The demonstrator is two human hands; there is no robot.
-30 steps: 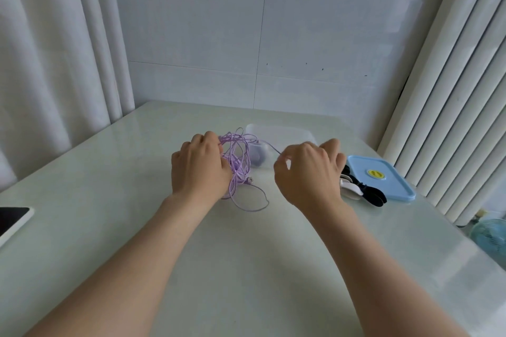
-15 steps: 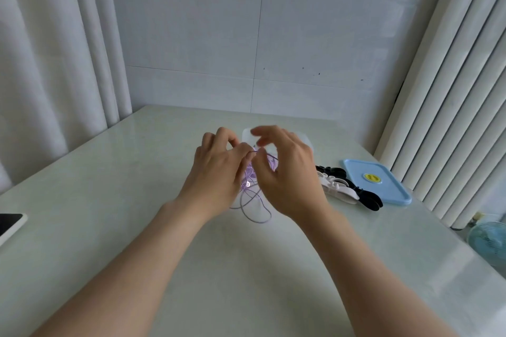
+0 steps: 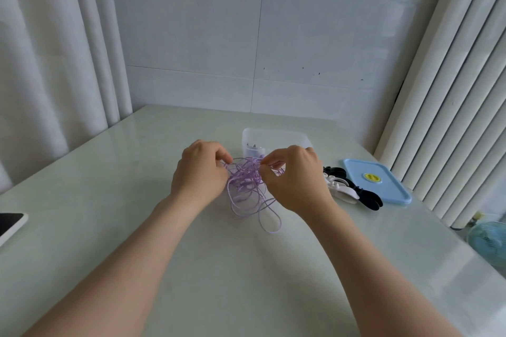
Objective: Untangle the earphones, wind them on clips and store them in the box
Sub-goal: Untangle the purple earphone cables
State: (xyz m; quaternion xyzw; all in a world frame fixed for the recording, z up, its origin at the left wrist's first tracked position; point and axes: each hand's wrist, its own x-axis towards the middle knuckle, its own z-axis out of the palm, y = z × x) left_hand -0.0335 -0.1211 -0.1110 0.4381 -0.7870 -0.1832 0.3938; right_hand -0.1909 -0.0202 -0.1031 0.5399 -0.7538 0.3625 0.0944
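A tangle of purple earphones [image 3: 247,186] hangs between my hands above the pale table [image 3: 137,200], with loops trailing down onto the surface. My left hand [image 3: 201,172] pinches the tangle's left side. My right hand [image 3: 294,175] pinches strands on its right side. Just behind the hands stands the clear plastic box [image 3: 275,138] with something purple inside. Black and white clips [image 3: 347,186] lie to the right of my right hand.
The box's blue lid [image 3: 377,185] lies flat at the right, beside the clips. A phone [image 3: 9,224] sits at the table's left edge. Curtains hang on both sides, a tiled wall stands behind, and a small fan [image 3: 490,241] shows past the right edge.
My hands have drawn slightly apart, spreading the purple tangle between them. One second ago the tangle lay on the table under my left hand.
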